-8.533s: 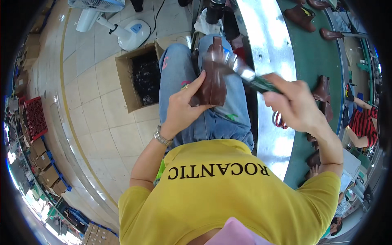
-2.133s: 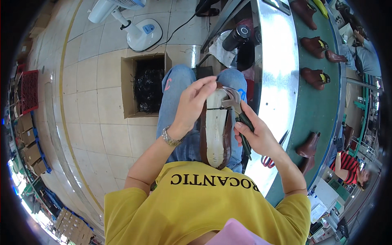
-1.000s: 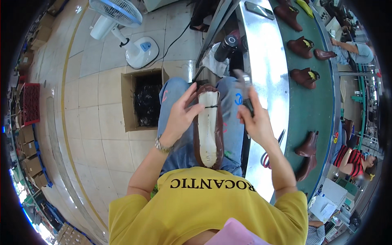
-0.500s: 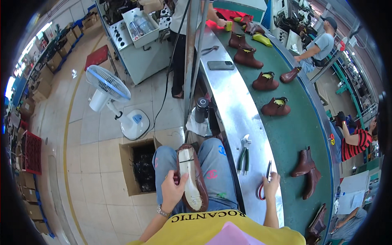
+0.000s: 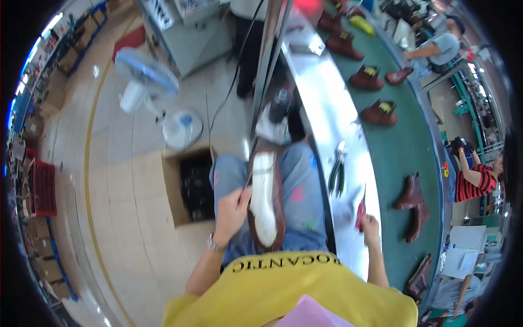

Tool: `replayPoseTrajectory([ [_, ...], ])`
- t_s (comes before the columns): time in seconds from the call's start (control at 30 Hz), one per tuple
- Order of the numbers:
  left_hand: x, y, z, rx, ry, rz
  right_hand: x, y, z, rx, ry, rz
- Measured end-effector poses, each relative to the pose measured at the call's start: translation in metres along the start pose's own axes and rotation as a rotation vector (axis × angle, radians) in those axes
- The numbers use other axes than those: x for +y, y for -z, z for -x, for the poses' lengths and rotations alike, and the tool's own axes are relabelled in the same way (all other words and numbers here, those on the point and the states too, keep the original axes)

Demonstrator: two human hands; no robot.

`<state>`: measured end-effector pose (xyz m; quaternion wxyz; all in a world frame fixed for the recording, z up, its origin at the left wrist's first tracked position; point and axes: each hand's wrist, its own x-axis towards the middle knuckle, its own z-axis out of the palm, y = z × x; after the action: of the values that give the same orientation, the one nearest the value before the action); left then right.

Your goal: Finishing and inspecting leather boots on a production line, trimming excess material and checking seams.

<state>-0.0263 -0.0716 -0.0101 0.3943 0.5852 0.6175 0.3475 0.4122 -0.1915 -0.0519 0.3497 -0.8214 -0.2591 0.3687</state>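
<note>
Green belt (image 5: 392, 152): right of the right hand (image 5: 371, 230), bearing brown boots (image 5: 379, 113) in a loose line. Steel ledge (image 5: 327, 103): beneath the right hand, running away ahead of it. White fan (image 5: 144, 71), blurred: on the floor, well ahead of the left hand (image 5: 231, 213) and to its left. Cardboard box (image 5: 173, 191): near the left hand, left and slightly ahead, dark contents inside. Brown shoe (image 5: 265, 210): on the lap, pale sole upward, just right of the left hand, whose thumb and fingers are clamped on its near-left edge. Green-handled pliers (image 5: 338, 173): on the ledge, ahead and left of the right hand. Red-handled scissors (image 5: 360, 211): handles pinched in the right hand's closed fingers, point ahead.
</note>
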Motion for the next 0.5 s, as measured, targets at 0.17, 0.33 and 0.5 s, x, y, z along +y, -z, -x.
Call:
replayPoseTrajectory([
  [0.17, 0.008, -0.016, 0.01, 0.086, -0.083, -0.151, -0.157, -0.053, 0.066, -0.744, -0.02, -0.173],
  [0.33, 0.008, -0.026, 0.012, 0.059, -0.096, -0.14, -0.192, -0.092, 0.108, -1.173, -0.196, -0.022],
  [0.5, 0.002, -0.023, 0.013, 0.057, -0.085, -0.115, -0.205, -0.14, 0.115, -1.033, -0.288, 0.081],
])
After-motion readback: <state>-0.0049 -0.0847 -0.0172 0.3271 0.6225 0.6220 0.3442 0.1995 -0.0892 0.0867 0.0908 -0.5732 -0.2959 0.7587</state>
